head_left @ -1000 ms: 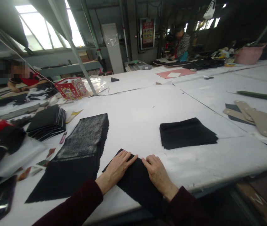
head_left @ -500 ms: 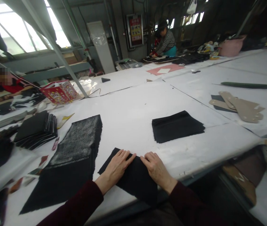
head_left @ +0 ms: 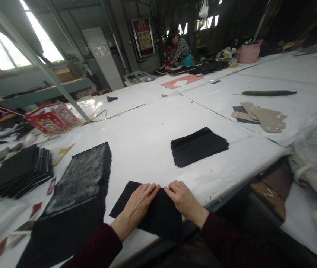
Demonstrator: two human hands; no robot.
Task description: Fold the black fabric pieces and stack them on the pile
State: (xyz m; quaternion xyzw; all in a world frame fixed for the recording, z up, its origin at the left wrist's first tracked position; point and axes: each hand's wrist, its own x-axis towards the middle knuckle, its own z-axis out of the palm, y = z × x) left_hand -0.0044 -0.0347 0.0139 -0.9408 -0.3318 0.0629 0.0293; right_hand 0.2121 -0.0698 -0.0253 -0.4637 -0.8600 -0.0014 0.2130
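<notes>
A black fabric piece (head_left: 158, 217) lies at the near edge of the white table (head_left: 152, 137). My left hand (head_left: 137, 206) rests flat on it, fingers stretched out and together. My right hand (head_left: 182, 199) lies on the same piece just to the right, fingers slightly curled and pressing down. The fingertips of both hands almost meet at the piece's far edge. A thick stack of black fabric (head_left: 77, 190) stands to the left of my left hand. A thinner pile of black fabric pieces (head_left: 197, 146) lies farther out on the right.
Another black stack (head_left: 21, 171) and a red printed box (head_left: 50, 118) are at the left. Beige cardboard patterns (head_left: 261, 116) and a dark green strip (head_left: 268, 93) lie at the right. A person in a checked top (head_left: 179, 52) works at the far end. A plastic-wrapped bundle (head_left: 314, 160) sits beyond the table's right edge.
The view has swung to the right, so everything slid left in the picture. My hands stay pressed on the black piece in about the same pose.
</notes>
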